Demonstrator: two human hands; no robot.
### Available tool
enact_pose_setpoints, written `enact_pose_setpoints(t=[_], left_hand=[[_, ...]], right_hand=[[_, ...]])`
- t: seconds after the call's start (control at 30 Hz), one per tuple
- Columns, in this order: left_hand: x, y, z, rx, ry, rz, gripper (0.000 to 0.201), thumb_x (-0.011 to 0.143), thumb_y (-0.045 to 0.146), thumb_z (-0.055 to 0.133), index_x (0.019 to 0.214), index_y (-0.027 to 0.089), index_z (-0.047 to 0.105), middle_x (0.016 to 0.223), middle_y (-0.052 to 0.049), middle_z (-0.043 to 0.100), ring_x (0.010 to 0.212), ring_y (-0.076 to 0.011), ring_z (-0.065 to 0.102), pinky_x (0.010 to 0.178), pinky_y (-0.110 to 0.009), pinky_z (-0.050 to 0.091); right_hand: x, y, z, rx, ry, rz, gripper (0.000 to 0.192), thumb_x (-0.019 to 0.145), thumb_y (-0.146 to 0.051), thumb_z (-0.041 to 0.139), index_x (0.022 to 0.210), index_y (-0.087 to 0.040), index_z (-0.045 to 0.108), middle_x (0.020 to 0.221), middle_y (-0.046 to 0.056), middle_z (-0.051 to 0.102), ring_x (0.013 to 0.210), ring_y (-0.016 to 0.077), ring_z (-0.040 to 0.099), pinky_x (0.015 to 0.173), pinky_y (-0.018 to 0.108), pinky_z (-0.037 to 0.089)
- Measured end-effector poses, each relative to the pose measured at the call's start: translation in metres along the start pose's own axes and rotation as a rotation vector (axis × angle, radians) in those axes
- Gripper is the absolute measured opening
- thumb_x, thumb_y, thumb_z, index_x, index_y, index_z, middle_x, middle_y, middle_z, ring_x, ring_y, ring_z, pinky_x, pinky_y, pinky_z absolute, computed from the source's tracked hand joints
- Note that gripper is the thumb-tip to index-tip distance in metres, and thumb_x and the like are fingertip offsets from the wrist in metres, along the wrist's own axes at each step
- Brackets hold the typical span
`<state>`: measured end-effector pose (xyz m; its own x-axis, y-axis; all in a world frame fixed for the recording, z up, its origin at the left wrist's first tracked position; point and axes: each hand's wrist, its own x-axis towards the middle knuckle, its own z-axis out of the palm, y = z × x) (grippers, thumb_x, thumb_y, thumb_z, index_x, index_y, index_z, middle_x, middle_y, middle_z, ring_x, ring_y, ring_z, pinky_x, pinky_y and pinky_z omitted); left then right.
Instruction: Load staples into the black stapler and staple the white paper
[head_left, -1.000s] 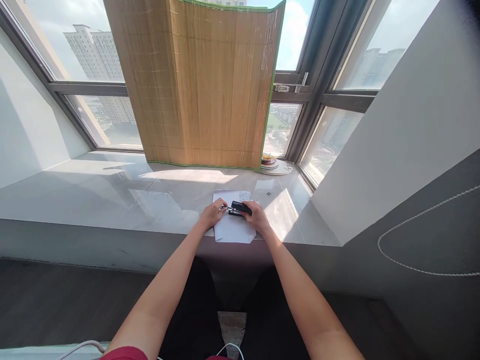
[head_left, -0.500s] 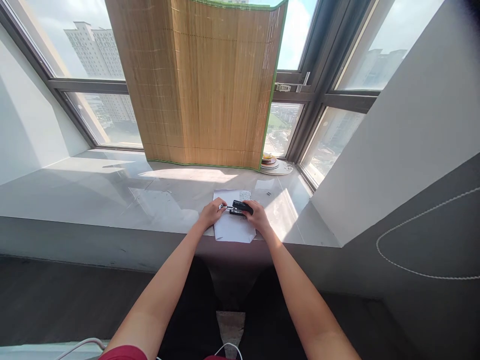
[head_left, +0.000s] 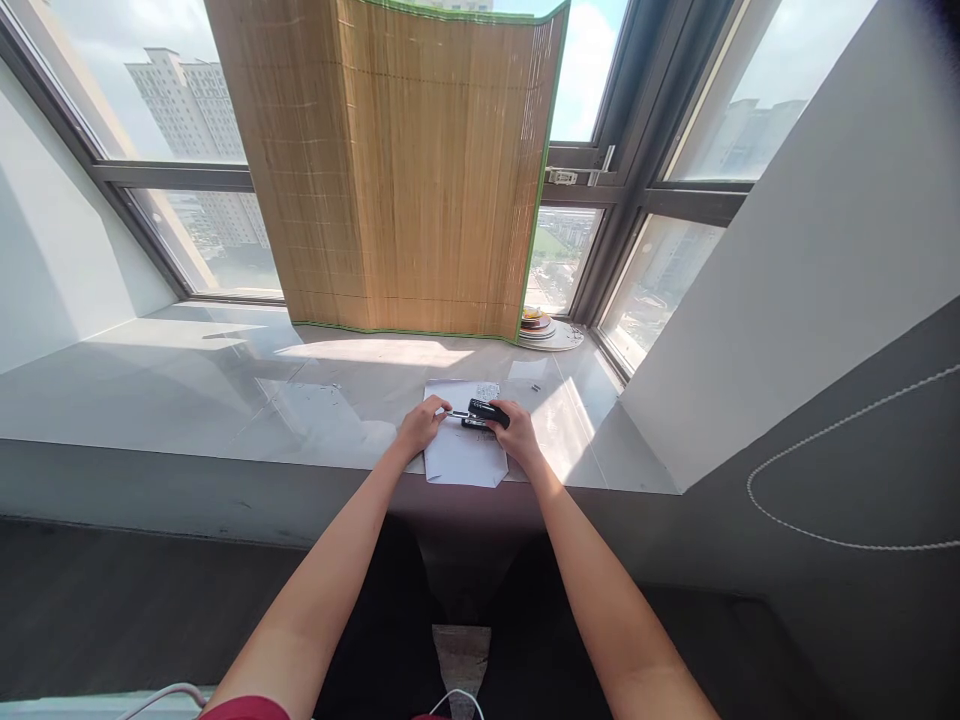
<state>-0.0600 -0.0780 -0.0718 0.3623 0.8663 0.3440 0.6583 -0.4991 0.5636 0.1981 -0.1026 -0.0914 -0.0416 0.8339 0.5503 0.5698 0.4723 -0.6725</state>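
My right hand [head_left: 516, 430] is wrapped around the right end of a black stapler [head_left: 486, 413], whose upper and lower arms stand apart. From its left side juts a thin, shiny metal piece [head_left: 456, 413]. The fingers of my left hand [head_left: 421, 425] are closed in a pinch on the outer end of that piece. Sheets of white paper [head_left: 465, 462] lie beneath the stapler, with dark writing near the top right. A tiny dark strip [head_left: 535, 387], perhaps staples, rests to the right of the paper.
The pale window ledge [head_left: 187, 400] carries all of this. A bamboo mat [head_left: 420, 180] with green edging stands against the window. Behind its right corner are stacked plates [head_left: 544, 333]. A slanted white wall [head_left: 780, 260] bounds the right, where a beaded cord [head_left: 795, 540] hangs.
The stapler and my right hand have shifted very slightly right, away from my left hand. A bit more of the metal piece shows between them. The view has moved a little.
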Motion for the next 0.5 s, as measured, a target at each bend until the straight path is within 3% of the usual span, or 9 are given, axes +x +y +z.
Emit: enact_pose_setpoints(t=[0.17, 0.5], left_hand=[[0.0005, 0.0003, -0.0021, -0.063, 0.02, 0.027, 0.023, 0.097, 0.014, 0.051, 0.109, 0.022, 0.069, 0.115, -0.006, 0.072, 0.101, -0.0206, 0.067, 0.093, -0.035, 0.053], [0.0008, 0.0005, -0.0053, -0.229, 0.076, 0.185, 0.019, 0.099, 0.024, 0.054, 0.097, 0.023, 0.073, 0.106, -0.007, 0.073, 0.098, -0.0198, 0.068, 0.081, -0.032, 0.054]], right_hand=[[0.0004, -0.0013, -0.0009, 0.013, 0.024, 0.009, 0.036, 0.081, -0.019, 0.071, 0.116, -0.023, 0.074, 0.116, 0.009, 0.076, 0.111, 0.0303, 0.069, 0.102, 0.049, 0.055], [-0.0004, -0.0077, -0.0065, 0.051, 0.029, 0.003, 0.033, 0.084, -0.022, 0.069, 0.116, -0.021, 0.074, 0.115, 0.011, 0.076, 0.108, 0.0307, 0.069, 0.099, 0.048, 0.055]])
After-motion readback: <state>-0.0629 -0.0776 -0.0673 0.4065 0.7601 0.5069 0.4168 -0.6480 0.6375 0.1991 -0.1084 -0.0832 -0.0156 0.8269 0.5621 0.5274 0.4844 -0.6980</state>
